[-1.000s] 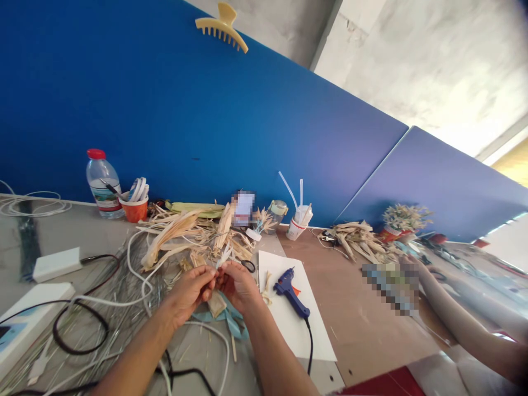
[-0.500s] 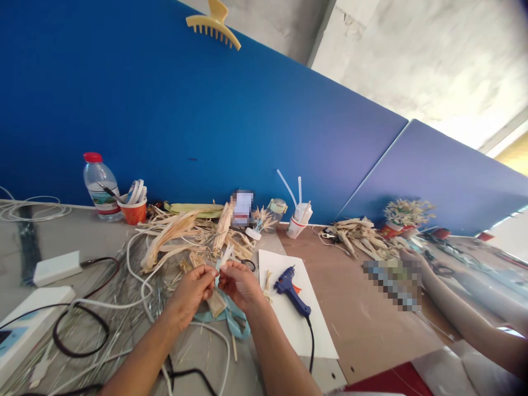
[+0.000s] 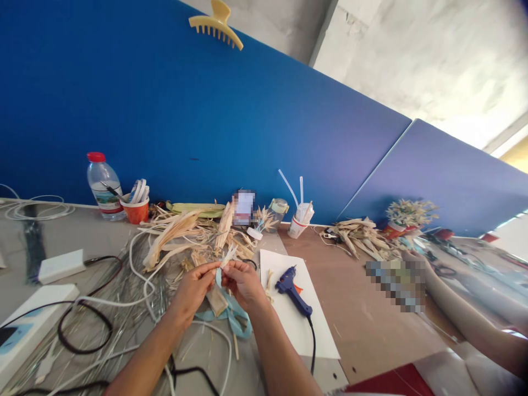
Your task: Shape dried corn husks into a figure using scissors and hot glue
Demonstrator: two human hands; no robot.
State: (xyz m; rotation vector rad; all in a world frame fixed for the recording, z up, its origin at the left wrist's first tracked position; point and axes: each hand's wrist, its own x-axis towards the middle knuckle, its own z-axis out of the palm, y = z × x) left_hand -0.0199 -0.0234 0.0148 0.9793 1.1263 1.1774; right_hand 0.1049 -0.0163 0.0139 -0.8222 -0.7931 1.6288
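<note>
While the left hand (image 3: 193, 287) and right hand (image 3: 244, 281) are meeting above the table (image 3: 371, 324), both are pinching one pale, papery husk strip (image 3: 228, 256) between closed fingertips, its frayed tip pointing up. Dry, curled husks (image 3: 181, 234) are lying heaped just beyond. A glossy light-blue ribbon (image 3: 236, 318) is looping beneath the right hand. A blue plastic glue gun (image 3: 291, 288) is resting on a flat white sheet (image 3: 301, 330) nearby.

We can read no text here: the label on the water bottle (image 3: 104, 190) is too small to make out, and nothing else shows legible lettering.
</note>
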